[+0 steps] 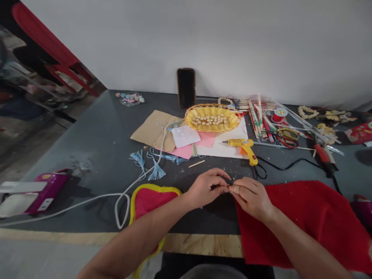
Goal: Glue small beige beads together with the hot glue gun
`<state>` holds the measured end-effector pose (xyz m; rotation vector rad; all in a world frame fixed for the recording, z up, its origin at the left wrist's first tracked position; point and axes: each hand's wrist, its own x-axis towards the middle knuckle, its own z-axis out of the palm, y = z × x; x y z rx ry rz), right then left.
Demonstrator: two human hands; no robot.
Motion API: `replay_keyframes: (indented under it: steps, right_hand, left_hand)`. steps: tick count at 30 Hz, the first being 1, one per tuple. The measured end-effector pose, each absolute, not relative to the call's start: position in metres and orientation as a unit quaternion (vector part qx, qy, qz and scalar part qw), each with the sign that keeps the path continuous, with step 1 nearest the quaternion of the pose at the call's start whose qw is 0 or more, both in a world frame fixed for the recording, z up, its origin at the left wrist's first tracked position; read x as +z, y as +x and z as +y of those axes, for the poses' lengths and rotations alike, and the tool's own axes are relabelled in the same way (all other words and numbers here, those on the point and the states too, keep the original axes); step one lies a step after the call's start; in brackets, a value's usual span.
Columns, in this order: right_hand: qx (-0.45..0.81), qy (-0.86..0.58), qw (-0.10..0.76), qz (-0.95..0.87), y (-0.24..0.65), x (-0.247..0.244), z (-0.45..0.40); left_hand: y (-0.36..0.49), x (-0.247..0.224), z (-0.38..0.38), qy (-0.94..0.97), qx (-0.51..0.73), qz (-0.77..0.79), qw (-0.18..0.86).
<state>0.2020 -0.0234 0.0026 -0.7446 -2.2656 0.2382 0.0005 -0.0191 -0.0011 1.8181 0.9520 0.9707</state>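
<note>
My left hand and my right hand meet fingertip to fingertip just above the dark table. Both are closed in a pinch; whatever lies between the fingers is too small and hidden to make out. Red cloth spreads under my right hand and forearm and hangs over the front edge. Beneath my left forearm lies a magenta cloth piece with yellow edging. A yellow glue gun rests beyond my hands, its nozzle pointing left. Behind it, a yellow woven basket holds many small pale pieces.
Blue tassels and a thin stick lie left of my hands. A white cable crosses from a purple power strip. At right are scissors, a red thread spool and a red-handled tool. A phone stands against the wall.
</note>
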Motion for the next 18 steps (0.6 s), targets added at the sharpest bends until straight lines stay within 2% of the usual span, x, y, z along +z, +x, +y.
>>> replay_keyframes:
  steps: [10, 18]
  right_hand:
    - [0.106, -0.290, 0.351, -0.884, 0.1988, -0.0004, -0.0287]
    - [0.053, -0.303, 0.357, -0.882, 0.1936, -0.0022, -0.0275]
  left_hand:
    - [-0.0045, -0.0066, -0.0232, 0.762, 0.398, 0.356, 0.367]
    - [-0.0021, -0.0046, -0.0218, 0.744, 0.408, 0.358, 0.390]
